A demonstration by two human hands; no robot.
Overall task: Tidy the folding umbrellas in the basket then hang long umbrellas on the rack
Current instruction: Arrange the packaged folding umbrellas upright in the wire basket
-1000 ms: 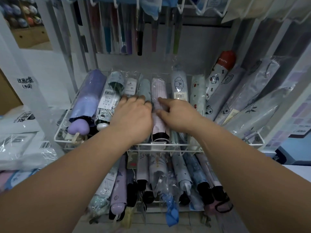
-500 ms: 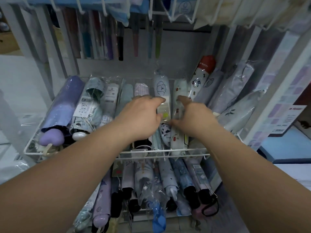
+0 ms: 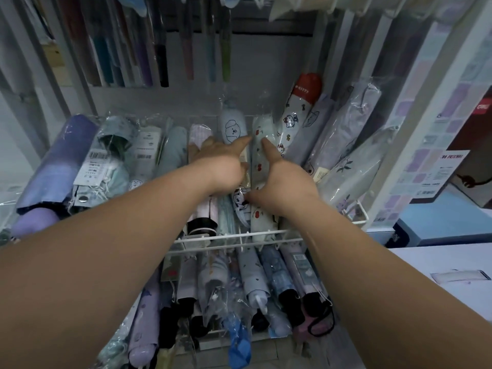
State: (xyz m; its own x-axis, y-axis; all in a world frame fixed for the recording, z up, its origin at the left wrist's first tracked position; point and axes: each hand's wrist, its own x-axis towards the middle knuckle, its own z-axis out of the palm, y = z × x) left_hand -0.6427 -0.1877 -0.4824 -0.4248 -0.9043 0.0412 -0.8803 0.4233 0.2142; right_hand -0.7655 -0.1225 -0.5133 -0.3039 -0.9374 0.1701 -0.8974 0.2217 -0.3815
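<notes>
A white wire basket holds several folding umbrellas in clear sleeves, laid side by side. My left hand rests flat on the pale blue umbrella with a dog drawing, fingers stretched out. My right hand lies on the white umbrella with red cherries, index finger pointing up along it and thumb spread toward the left hand. Long umbrellas hang from the rack above.
A purple umbrella lies at the basket's left end, and a red-capped cat-print umbrella leans at the right. A lower basket holds several more folding umbrellas. A white post and a blue counter stand to the right.
Both hands have moved rightward along the basket, from the pink checked umbrella to the dog-print and cherry-print ones, and reached further back. The fingers are now stretched out.
</notes>
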